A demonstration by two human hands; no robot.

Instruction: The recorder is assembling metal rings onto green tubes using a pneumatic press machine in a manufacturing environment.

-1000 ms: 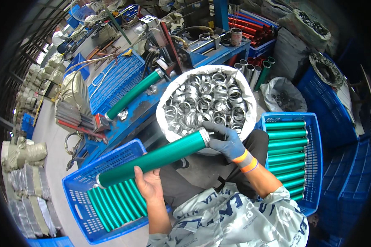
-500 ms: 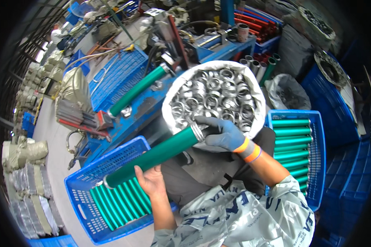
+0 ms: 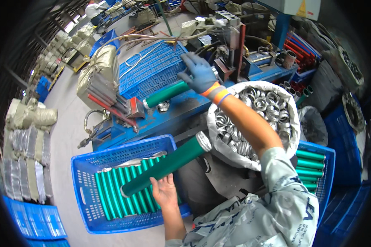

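My bare left hand (image 3: 165,190) supports a green tube (image 3: 165,168) from below, thumb on the near side. The tube slants up to the right, with silver metal rings (image 3: 203,141) at its upper end. Its lower end is over the tubes in the left crate. In a blue-grey glove, my right hand (image 3: 200,75) reaches across to a second green tube (image 3: 167,94) lying on the blue machine bench (image 3: 160,119). The gloved fingers are spread over that tube's far part and hide some of it. I cannot make out a grip there.
A blue crate (image 3: 83,193) with several green tubes stands at the lower left. Right of centre, a white sack (image 3: 213,123) full of metal rings sits below my right forearm. Another tube-filled blue crate (image 3: 329,164) lies beyond it. Metal clamp blocks (image 3: 137,108) flank the bench tube.
My right hand has left the ringed end of the held tube and moved up and away to the bench tube. My left hand still holds its tube. The view has shifted left.
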